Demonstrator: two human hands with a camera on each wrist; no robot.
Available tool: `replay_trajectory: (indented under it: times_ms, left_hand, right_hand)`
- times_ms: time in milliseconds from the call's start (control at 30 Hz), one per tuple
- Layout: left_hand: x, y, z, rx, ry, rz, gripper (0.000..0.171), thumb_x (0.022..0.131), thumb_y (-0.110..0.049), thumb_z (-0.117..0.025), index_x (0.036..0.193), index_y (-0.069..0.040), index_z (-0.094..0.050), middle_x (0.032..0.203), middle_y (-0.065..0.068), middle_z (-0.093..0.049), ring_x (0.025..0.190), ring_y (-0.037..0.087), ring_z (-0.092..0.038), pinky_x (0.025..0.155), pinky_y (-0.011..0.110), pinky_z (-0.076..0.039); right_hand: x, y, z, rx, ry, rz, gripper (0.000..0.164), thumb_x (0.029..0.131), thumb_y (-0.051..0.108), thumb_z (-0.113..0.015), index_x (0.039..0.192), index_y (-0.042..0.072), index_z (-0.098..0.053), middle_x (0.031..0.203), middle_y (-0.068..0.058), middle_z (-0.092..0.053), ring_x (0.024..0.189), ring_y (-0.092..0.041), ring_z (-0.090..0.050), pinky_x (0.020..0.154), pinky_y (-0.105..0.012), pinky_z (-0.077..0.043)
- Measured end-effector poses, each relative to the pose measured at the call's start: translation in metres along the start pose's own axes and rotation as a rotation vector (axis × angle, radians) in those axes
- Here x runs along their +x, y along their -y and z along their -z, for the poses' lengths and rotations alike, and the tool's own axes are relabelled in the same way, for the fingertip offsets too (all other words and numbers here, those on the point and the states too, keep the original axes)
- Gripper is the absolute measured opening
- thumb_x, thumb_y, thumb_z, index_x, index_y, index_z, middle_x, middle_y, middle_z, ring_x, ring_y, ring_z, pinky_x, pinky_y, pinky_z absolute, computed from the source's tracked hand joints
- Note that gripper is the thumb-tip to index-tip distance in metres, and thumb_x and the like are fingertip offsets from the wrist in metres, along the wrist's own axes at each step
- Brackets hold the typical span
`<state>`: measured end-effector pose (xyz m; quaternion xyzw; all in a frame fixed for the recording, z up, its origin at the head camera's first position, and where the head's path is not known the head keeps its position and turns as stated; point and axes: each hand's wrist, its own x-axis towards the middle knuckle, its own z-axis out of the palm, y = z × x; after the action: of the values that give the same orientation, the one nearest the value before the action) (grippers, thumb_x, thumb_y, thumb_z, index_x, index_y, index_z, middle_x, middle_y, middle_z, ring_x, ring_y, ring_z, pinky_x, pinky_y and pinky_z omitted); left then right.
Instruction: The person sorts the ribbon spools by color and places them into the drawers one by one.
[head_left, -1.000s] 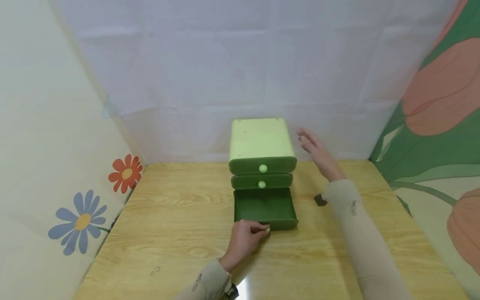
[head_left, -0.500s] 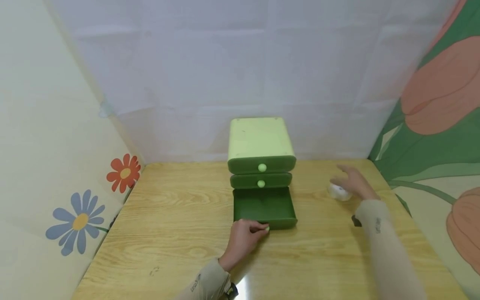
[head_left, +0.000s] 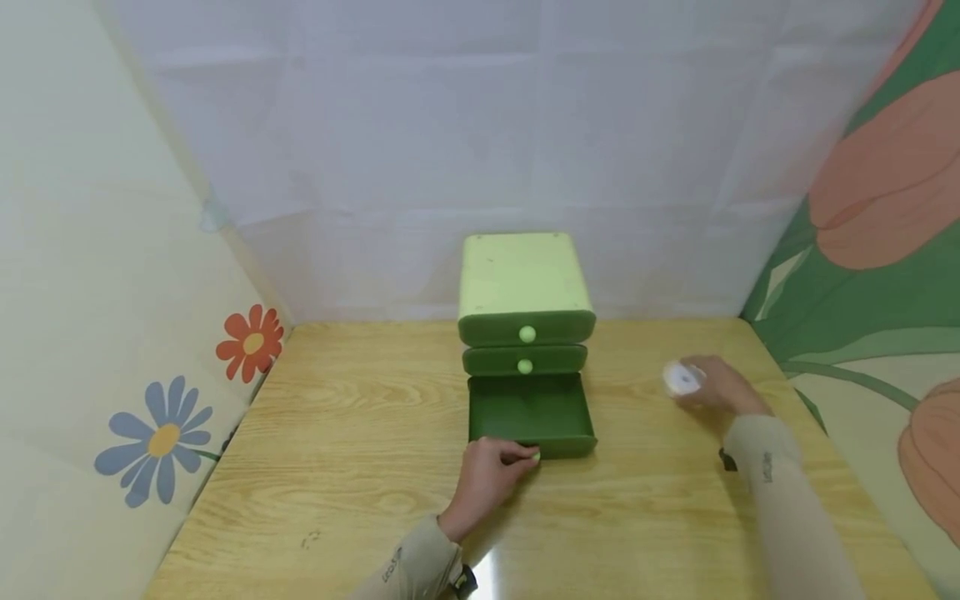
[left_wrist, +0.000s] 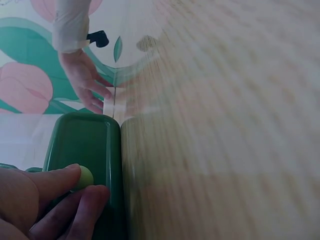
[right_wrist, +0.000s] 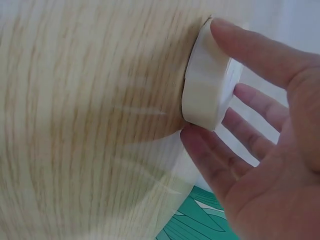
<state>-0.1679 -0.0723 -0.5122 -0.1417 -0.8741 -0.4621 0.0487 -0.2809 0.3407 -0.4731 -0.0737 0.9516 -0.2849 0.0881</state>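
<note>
A small cabinet (head_left: 525,275) with a light green top and dark green drawers stands against the back wall. Its bottom drawer (head_left: 528,408) is pulled out, with nothing visible inside. My left hand (head_left: 487,479) pinches that drawer's light green round knob (left_wrist: 84,178) between thumb and fingers. To the right of the cabinet, my right hand (head_left: 716,385) grips a white roll of tape (head_left: 683,379). In the right wrist view, the thumb lies at one edge of the roll (right_wrist: 206,80) and the fingers are around the opposite edge.
The wood-grain table (head_left: 360,417) carries the cabinet. Behind it hangs a white sheet (head_left: 420,150). A flower-patterned panel rises at the left, and a green panel with pink tulips (head_left: 885,175) at the right. The upper two drawers (head_left: 558,360) are closed.
My right hand has moved from beside the cabinet's top, rightward and down to the roll of tape, and closed round it. My left hand has stayed on the knob.
</note>
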Motion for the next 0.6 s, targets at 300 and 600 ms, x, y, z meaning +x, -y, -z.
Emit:
replay_trajectory:
  times_ms: [300,600]
  left_hand:
    - [-0.0014,0.0009,-0.0001,0.009,0.007,0.001,0.009,0.086,-0.016,-0.085,0.095,-0.017,-0.084,0.092,-0.005,-0.081,0.087,0.010,-0.077,0.078,0.022,-0.059]
    - [-0.0008,-0.0007,0.0012,-0.007,0.009,0.004,0.009,0.086,-0.015,-0.085,0.095,-0.016,-0.084,0.092,-0.004,-0.081,0.086,0.010,-0.077,0.077,0.021,-0.059]
  right_hand:
    - [0.0027,-0.0036,-0.0024,-0.090,0.005,-0.034,0.090,0.083,0.033,-0.086,0.147,-0.011,-0.041,0.132,-0.040,-0.049,0.114,-0.051,-0.053,0.097,-0.070,-0.046]
    - [0.0011,0.0040,0.0029,0.022,0.027,0.006,0.085,0.093,0.036,-0.078,0.150,-0.011,-0.036,0.135,-0.042,-0.046,0.115,-0.050,-0.054,0.092,-0.063,-0.051]
